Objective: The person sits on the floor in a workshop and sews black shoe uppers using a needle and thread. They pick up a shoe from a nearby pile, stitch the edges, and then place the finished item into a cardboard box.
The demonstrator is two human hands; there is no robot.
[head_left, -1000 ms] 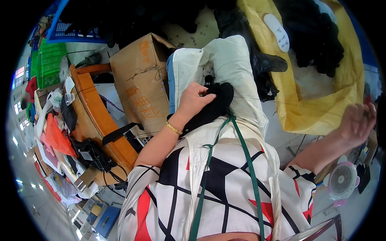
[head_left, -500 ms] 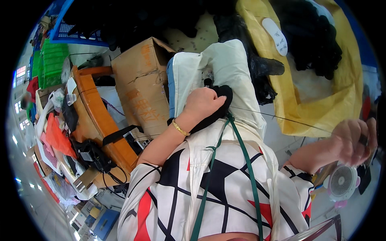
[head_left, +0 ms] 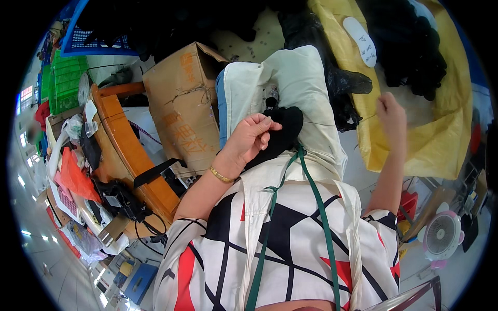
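A black shoe-shaped piece (head_left: 284, 129) with a rounded end lies on the pale apron cloth over my lap. My left hand (head_left: 250, 139), a gold bangle at its wrist, rests on the near left side of this piece. Its thumb and fingers are pinched together; what they hold, if anything, is too small to make out. A thin dark thread (head_left: 319, 124) leaves the piece toward the right. My right hand (head_left: 392, 118) is closed and raised in front of the yellow bag, in line with the thread, whose far end is faint.
A cardboard box (head_left: 181, 114) stands left of my lap, beside a wooden chair or bench (head_left: 127, 150). Rightward, an open yellow bag (head_left: 425, 155) holds black items, with a white sole-shaped card (head_left: 359, 41) on its edge. A small fan (head_left: 442, 233) is at lower right.
My right hand has swung from the far lower right up and inward, and the long taut thread now shows only in part. My left hand has loosened from a fist into a pinch.
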